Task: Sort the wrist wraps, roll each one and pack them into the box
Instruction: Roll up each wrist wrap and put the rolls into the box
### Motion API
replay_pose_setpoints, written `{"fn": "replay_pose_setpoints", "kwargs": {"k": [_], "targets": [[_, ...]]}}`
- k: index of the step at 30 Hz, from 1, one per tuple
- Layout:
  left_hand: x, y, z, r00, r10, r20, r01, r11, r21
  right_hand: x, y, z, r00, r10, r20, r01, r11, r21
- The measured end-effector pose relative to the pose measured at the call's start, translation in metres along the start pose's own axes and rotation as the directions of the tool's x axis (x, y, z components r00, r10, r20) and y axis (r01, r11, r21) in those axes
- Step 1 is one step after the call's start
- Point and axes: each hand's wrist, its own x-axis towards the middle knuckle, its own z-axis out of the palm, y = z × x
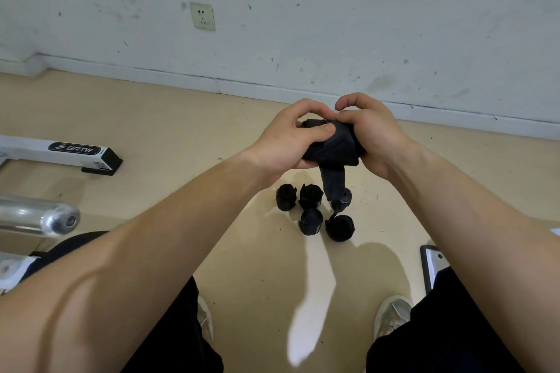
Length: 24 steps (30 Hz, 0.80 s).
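While the roll is being wound, maintain even tension and align the edges of each turn, so that the bundle does not cone or loosen. Judged from the hanging length, several turns are left. Both hands are curled on the wrist wrap (333, 145): the left hand (285, 142) grips the bundle with the thumb across its top, and the right hand (372, 136) clasps its other side. The wrap sits between the two palms, above the floor (181, 118). Its loose tail (331, 188) hangs down toward the finished rolls (310, 221), which stand grouped on the floor below the hands. No box is in view.
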Motion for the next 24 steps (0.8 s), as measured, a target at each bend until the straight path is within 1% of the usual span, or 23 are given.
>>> {"fn": "replay_pose_setpoints", "kwargs": {"k": [3,5,7,9,10,11,12,14,15,16,17,18,19,20,22,24], "targets": [[0.001,0.001,0.0,0.999,-0.035,0.009,0.035,0.999,-0.022,0.001,0.0,-0.002,0.998,0.064,0.01,-0.064,0.998,-0.008],[0.002,0.003,-0.002,0.997,-0.072,-0.005,0.072,0.994,-0.078,0.003,0.001,-0.001,0.998,0.036,-0.049,-0.038,0.999,-0.033],[0.004,0.006,-0.006,0.991,-0.129,-0.036,0.121,0.979,-0.167,0.004,0.002,0.0,0.984,-0.09,-0.152,0.072,0.99,-0.122],[0.005,0.009,-0.015,0.977,-0.197,-0.085,0.171,0.955,-0.241,0.001,0.0,0.001,0.941,-0.269,-0.204,0.215,0.944,-0.251],[0.006,0.009,-0.019,0.967,-0.228,-0.111,0.192,0.944,-0.267,-0.003,-0.003,0.0,0.921,-0.345,-0.181,0.281,0.91,-0.304],[0.006,0.01,-0.024,0.957,-0.256,-0.135,0.209,0.933,-0.292,-0.007,-0.006,-0.001,0.911,-0.395,-0.116,0.337,0.878,-0.341],[0.007,0.01,-0.028,0.946,-0.283,-0.157,0.222,0.921,-0.319,-0.011,-0.009,-0.002,0.911,-0.412,-0.012,0.379,0.849,-0.367],[0.008,0.011,-0.034,0.928,-0.325,-0.181,0.24,0.896,-0.374,-0.02,-0.013,-0.005,0.904,-0.354,0.24,0.427,0.786,-0.448],[0.009,0.011,-0.037,0.922,-0.342,-0.18,0.249,0.883,-0.398,-0.024,-0.014,-0.007,0.887,-0.303,0.347,0.451,0.728,-0.517],[0.01,0.011,-0.038,0.917,-0.358,-0.176,0.258,0.869,-0.423,-0.026,-0.013,-0.009,0.869,-0.251,0.427,0.477,0.654,-0.587],[0.01,0.011,-0.04,0.912,-0.371,-0.172,0.264,0.856,-0.445,-0.026,-0.011,-0.011,0.855,-0.205,0.477,0.499,0.577,-0.647],[0.01,0.012,-0.041,0.908,-0.382,-0.172,0.268,0.845,-0.462,-0.026,-0.009,-0.012,0.849,-0.181,0.496,0.513,0.508,-0.692],[0.01,0.012,-0.041,0.904,-0.391,-0.173,0.271,0.838,-0.474,-0.025,-0.007,-0.012,0.849,-0.2,0.49,0.523,0.453,-0.722],[0.01,0.012,-0.041,0.901,-0.397,-0.174,0.274,0.833,-0.482,-0.023,-0.005,-0.011,0.843,-0.263,0.47,0.538,0.414,-0.734],[0.01,0.011,-0.04,0.9,-0.401,-0.171,0.277,0.829,-0.486,-0.021,-0.003,-0.009,0.802,-0.423,0.422,0.579,0.375,-0.724],[0.01,0.009,-0.037,0.9,-0.401,-0.169,0.28,0.831,-0.48,-0.02,-0.004,-0.007,0.77,-0.493,0.406,0.604,0.359,-0.711]]}}
